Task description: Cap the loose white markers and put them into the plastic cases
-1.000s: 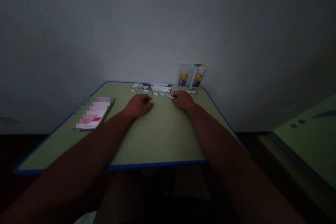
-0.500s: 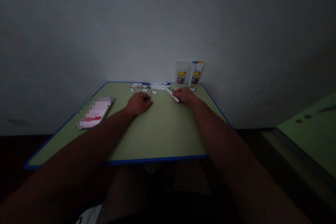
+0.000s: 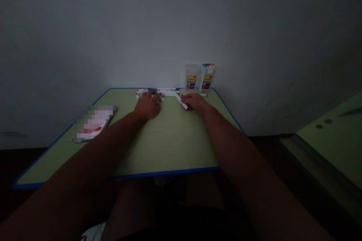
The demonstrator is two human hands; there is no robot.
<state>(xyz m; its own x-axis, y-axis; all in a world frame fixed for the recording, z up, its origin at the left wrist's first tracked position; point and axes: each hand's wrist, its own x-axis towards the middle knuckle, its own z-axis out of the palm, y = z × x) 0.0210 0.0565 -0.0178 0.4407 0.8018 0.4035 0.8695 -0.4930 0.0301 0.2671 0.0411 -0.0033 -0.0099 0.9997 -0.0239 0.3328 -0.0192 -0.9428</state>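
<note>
The light is very low, so many small details are hard to read. The right hand (image 3: 198, 103) rests on the far part of the green desk (image 3: 169, 143) with its fingers closed around a white marker (image 3: 181, 101). The marker lies slanted, with its near end sticking out to the left of the fingers, low over the desk. The colour of its tip is not clear.

The left hand (image 3: 147, 107) lies palm down just beside it. Its fingers are bent and close together, and the tips reach a small cap (image 3: 161, 99). I cannot tell if they pinch the cap or only touch it.

Behind both hands a group of loose markers (image 3: 166, 92) lies along the far edge, partly hidden by the left hand (single pieces melt together in the dark). Two clear marker cases (image 3: 191, 77) stand upright against the wall at the far right corner. The right one shows coloured caps on top.

A booklet (image 3: 94, 123) lies near the left edge, its cover unreadable. A second desk (image 3: 333, 135) is cut off at the right border.
</note>
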